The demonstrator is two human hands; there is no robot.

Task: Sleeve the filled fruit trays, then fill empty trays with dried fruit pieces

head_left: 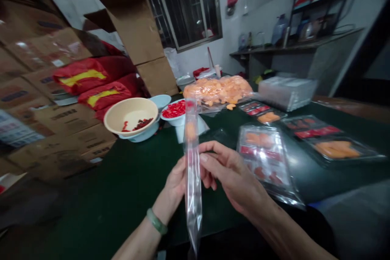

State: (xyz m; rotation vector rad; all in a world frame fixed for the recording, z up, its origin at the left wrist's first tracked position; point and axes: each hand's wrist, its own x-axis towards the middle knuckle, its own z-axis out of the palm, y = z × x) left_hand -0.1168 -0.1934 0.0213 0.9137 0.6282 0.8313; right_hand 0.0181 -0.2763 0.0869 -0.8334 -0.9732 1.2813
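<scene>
A clear plastic pack (192,170) is held upright on its edge, narrow side toward me. Orange and red pieces show through its wrapping, blurred. My left hand (176,176) grips it from the left, with most of the fingers hidden behind it; a green bangle is on that wrist. On the other side my right hand (224,166) pinches the pack's edge between thumb and curled fingers. To the right of my hands lies a wrapped tray (263,150) with orange, red and brown pieces. Farther right is another filled tray (326,138).
Left on the dark green table (137,187) stands a cream bowl (114,115) with dark red pieces. A white bowl (172,120) holds red pieces. Behind are a bag of orange pieces (219,89), stacked clear trays (286,89), red sacks (100,75) and cardboard boxes (67,122).
</scene>
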